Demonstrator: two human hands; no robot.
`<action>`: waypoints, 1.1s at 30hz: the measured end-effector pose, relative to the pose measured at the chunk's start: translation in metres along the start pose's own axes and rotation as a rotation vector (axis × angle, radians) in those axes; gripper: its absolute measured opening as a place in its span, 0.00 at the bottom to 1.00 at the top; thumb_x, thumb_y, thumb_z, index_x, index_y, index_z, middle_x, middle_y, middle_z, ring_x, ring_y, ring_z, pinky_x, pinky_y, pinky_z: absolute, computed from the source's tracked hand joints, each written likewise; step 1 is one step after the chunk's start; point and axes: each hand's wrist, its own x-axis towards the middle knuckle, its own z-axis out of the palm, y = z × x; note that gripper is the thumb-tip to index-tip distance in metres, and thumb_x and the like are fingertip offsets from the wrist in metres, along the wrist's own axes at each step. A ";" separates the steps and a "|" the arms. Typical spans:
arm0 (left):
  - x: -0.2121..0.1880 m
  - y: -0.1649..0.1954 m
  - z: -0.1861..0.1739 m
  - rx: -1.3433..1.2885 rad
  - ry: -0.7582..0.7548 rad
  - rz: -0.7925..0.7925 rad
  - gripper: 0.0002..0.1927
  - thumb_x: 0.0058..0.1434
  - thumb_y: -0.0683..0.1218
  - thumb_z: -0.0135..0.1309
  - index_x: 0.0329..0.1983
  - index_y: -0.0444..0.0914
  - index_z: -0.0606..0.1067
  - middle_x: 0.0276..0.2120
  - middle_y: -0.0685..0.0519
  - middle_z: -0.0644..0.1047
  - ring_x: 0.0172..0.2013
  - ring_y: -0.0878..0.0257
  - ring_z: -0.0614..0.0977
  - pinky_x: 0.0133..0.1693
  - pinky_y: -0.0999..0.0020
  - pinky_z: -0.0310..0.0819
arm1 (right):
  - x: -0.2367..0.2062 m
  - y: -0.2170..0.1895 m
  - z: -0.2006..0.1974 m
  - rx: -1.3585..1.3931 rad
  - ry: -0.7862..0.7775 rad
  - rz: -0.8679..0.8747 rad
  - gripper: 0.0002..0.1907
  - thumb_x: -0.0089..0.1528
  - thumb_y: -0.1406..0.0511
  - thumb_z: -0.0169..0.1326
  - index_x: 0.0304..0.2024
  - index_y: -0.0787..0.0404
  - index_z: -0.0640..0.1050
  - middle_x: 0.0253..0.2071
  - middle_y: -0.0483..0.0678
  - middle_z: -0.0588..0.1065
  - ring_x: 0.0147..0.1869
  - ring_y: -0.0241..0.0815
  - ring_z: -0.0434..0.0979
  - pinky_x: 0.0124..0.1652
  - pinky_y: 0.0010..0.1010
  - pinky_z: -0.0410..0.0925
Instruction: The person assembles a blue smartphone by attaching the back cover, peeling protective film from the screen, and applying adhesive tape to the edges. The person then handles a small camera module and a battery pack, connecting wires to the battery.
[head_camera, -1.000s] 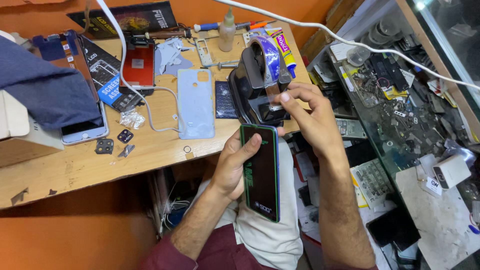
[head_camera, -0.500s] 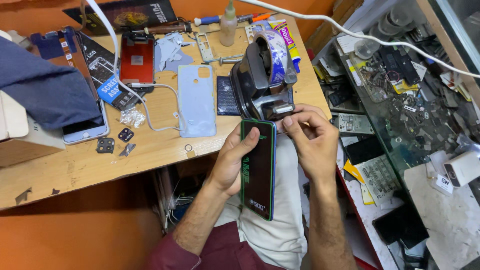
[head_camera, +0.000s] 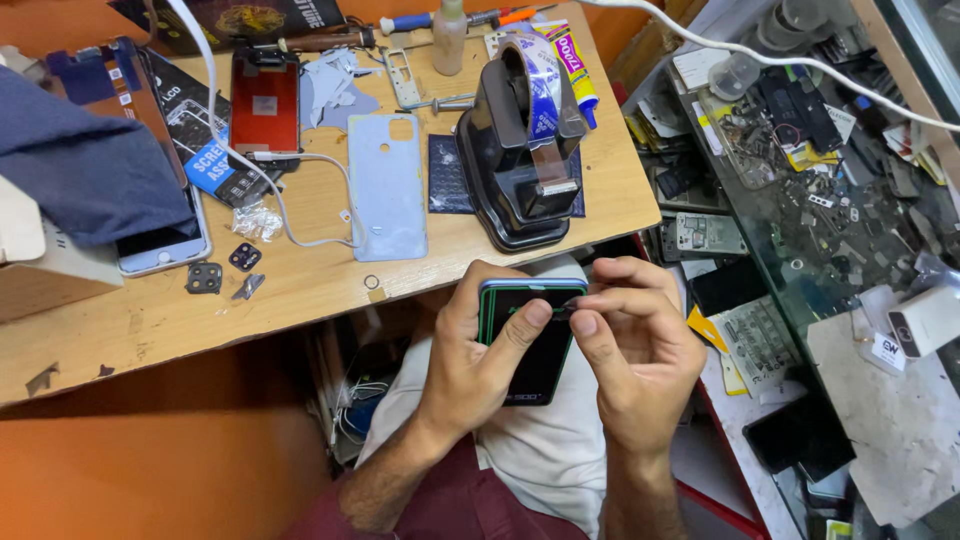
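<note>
My left hand (head_camera: 478, 352) grips a black smartphone (head_camera: 528, 345) with a green edge, held upright over my lap, thumb lying across its screen. My right hand (head_camera: 632, 345) pinches something small and dark at the phone's upper right edge between thumb and forefinger; what it is I cannot tell. Just beyond the phone, on the wooden table (head_camera: 300, 290), stands a black tape dispenser (head_camera: 520, 160) with a roll of blue and white tape.
On the table lie a light blue phone back cover (head_camera: 386, 185), a red phone screen (head_camera: 264, 105), a white cable (head_camera: 300, 210), a silver phone (head_camera: 165, 245), small camera parts (head_camera: 222, 275), glue tube (head_camera: 568, 62). A glass counter (head_camera: 850, 200) with loose parts stands right.
My right hand has come away from the tape dispenser down to the phone's top edge. Both hands and the phone have dropped lower, nearer my lap.
</note>
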 end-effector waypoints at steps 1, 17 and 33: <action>-0.002 0.004 0.001 -0.017 -0.007 -0.010 0.12 0.69 0.48 0.58 0.44 0.36 0.71 0.30 0.57 0.76 0.32 0.74 0.75 0.34 0.75 0.72 | 0.000 -0.002 0.001 -0.015 -0.004 -0.016 0.07 0.64 0.72 0.62 0.44 0.67 0.79 0.59 0.52 0.72 0.55 0.36 0.75 0.56 0.27 0.71; -0.023 0.021 -0.009 0.185 0.067 0.173 0.17 0.61 0.49 0.68 0.41 0.36 0.74 0.32 0.53 0.80 0.32 0.67 0.82 0.36 0.71 0.77 | -0.009 -0.021 0.023 -0.146 0.007 -0.157 0.20 0.58 0.67 0.63 0.51 0.67 0.75 0.59 0.51 0.67 0.61 0.40 0.71 0.58 0.28 0.69; -0.025 0.018 -0.030 0.513 -0.228 1.030 0.13 0.63 0.38 0.65 0.48 0.32 0.74 0.36 0.51 0.74 0.33 0.58 0.80 0.34 0.63 0.77 | -0.011 -0.029 -0.032 0.380 -0.469 0.255 0.05 0.67 0.71 0.59 0.35 0.67 0.77 0.39 0.54 0.74 0.49 0.45 0.76 0.55 0.37 0.70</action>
